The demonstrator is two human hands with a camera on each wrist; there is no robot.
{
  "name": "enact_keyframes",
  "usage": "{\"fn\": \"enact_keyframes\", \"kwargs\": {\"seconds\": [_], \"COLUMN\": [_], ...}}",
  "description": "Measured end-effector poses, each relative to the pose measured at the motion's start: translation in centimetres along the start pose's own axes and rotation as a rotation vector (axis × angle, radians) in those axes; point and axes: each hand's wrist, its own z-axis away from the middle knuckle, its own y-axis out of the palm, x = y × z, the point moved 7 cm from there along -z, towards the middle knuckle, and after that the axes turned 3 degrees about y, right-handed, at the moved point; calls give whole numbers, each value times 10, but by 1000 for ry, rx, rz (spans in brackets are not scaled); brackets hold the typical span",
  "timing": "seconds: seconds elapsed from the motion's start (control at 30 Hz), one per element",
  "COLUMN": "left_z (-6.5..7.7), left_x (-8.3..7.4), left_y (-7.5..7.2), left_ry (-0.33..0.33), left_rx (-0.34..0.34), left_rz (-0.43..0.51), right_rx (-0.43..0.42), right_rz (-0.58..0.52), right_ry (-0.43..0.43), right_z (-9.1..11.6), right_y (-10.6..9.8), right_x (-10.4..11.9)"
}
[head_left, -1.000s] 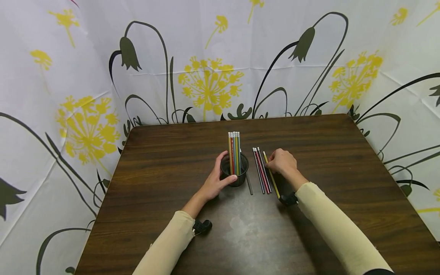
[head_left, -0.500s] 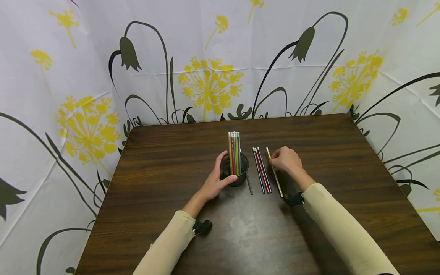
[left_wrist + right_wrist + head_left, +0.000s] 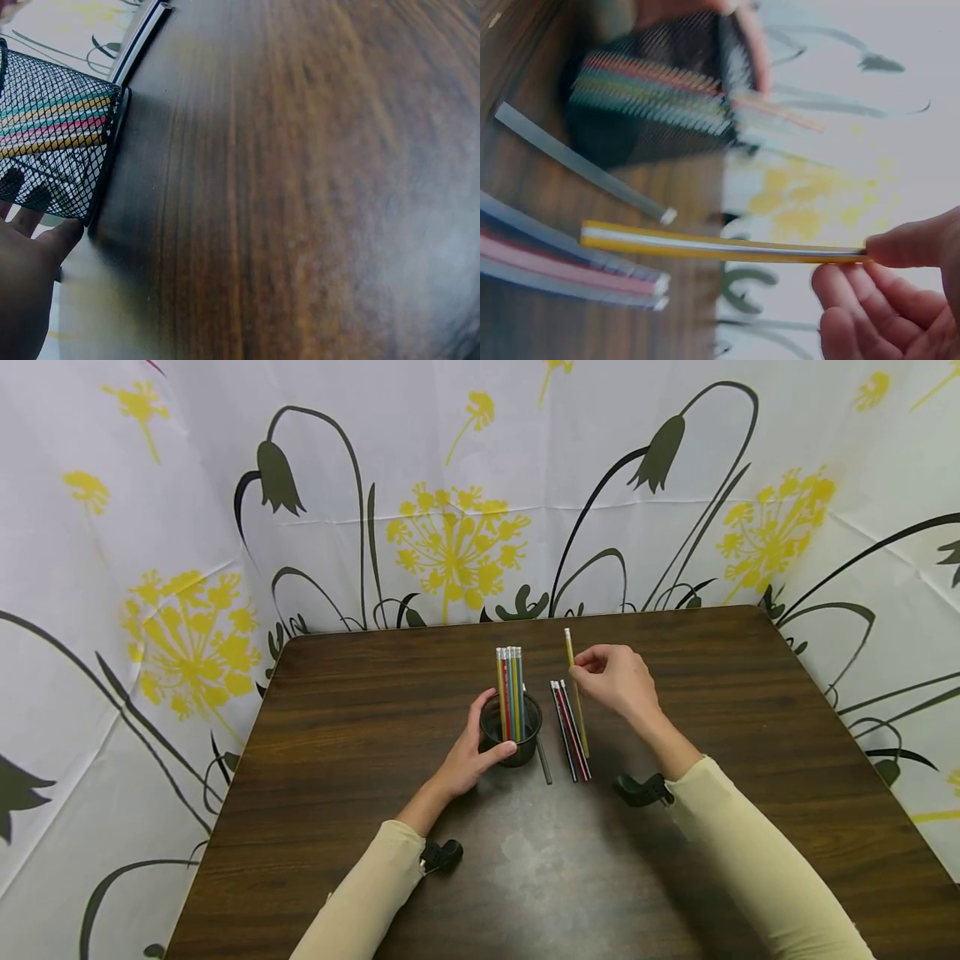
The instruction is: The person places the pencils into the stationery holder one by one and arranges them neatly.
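Note:
My left hand (image 3: 467,758) grips a black mesh pencil cup (image 3: 517,755), thumb in front and fingers around its far side. Several pencils (image 3: 512,693) in mixed colours stand upright in the cup, eraser ends up. With thumb and fingers, my right hand (image 3: 618,681) pinches a yellow pencil (image 3: 576,693) near its upper end. In the right wrist view this yellow pencil (image 3: 705,246) is raised off the table, its lower end pointing away from the hand. Through the mesh in the left wrist view, yellow, pink and green pencils (image 3: 56,127) show.
Beside the cup on its right lie a grey pencil (image 3: 544,762) and a close row of dark and red pencils (image 3: 570,731). The brown wooden table (image 3: 360,710) ends at a flower-printed cloth (image 3: 450,460) behind. Each wrist wears a black camera (image 3: 442,856).
My right hand slid the yellow pencil right, away from the row, then lifted it up and back left over the row. My left hand stays on the cup.

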Motion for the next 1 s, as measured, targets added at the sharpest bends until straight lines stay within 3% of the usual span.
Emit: {"fn": "enact_keyframes", "kwargs": {"seconds": [0.23,0.4,0.63,0.87,1.0], "left_z": [-2,-2,-2,2,3], "left_x": [21,22,14,-15,-20], "left_y": [-1,-1,0,1,2], "left_ry": [0,21,18,-16,-13], "left_rx": [-33,-35,-16,14,26], "left_rz": [-33,-31,-45,-34,-44], "right_rx": [-125,-136,-36,23,43], "right_rz": [-240,-364,-320,-278,-246], "right_ry": [-179,-295,-331,-329,-342], "right_z": [16,26,33,34,35], "right_y": [-12,-4,33,64,74], "right_x": [50,69,69,59,57]}}
